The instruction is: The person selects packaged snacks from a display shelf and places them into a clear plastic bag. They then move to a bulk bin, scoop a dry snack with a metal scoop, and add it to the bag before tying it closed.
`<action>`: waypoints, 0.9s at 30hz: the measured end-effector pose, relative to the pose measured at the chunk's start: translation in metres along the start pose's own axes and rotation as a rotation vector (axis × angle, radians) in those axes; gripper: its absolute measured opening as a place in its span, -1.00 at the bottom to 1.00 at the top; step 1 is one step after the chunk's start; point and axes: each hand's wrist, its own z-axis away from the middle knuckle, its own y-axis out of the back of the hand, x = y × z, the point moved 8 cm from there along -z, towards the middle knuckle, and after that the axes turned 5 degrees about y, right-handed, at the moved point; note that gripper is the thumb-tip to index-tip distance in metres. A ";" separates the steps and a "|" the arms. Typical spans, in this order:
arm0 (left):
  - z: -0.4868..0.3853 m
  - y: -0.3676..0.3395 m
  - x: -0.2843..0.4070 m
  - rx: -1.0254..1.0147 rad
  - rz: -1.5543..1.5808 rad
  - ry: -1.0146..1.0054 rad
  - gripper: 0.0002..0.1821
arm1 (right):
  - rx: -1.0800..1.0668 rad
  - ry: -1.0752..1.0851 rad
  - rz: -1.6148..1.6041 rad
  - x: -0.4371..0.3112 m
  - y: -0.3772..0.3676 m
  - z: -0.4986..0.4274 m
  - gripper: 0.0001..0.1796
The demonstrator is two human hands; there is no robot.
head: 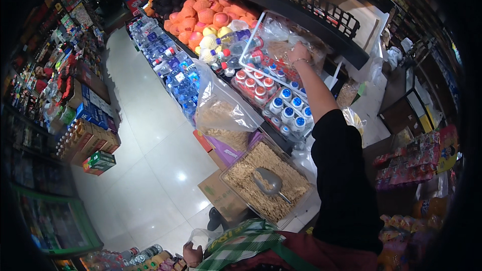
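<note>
My right arm reaches forward over packs of small bottles. My right hand (299,53) is at a clear plastic bag (278,47) of brownish dry food, inside a white frame; its fingers are largely hidden against the film, so I cannot tell whether they grip it. Low in the view, my left hand (192,253) is curled at a thin white plastic bag (202,236) beside my green checked apron (244,248). Before me a clear bin (223,176) holds pale brown flakes (244,169), with a metal scoop (269,182) lying on them.
An open clear bag (222,116) of flakes stands beyond the bin. Bottled drinks (180,79) and net-wrapped fruit (205,15) line the display. A black slatted rack (301,3) overhangs it. A cardboard box (224,195) sits beside the bin; stacked cartons (92,137) stand across the aisle.
</note>
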 end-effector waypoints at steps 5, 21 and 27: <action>-0.004 0.007 0.025 -0.030 0.006 -0.033 -0.59 | -0.088 0.070 -0.026 0.005 -0.008 -0.008 -0.41; -0.004 0.014 0.023 -0.016 0.013 0.056 -0.61 | -0.231 0.086 0.098 -0.001 -0.012 0.000 -0.38; -0.021 0.020 0.025 0.025 0.023 -0.003 -0.65 | -0.128 0.134 0.088 0.004 0.007 0.021 -0.32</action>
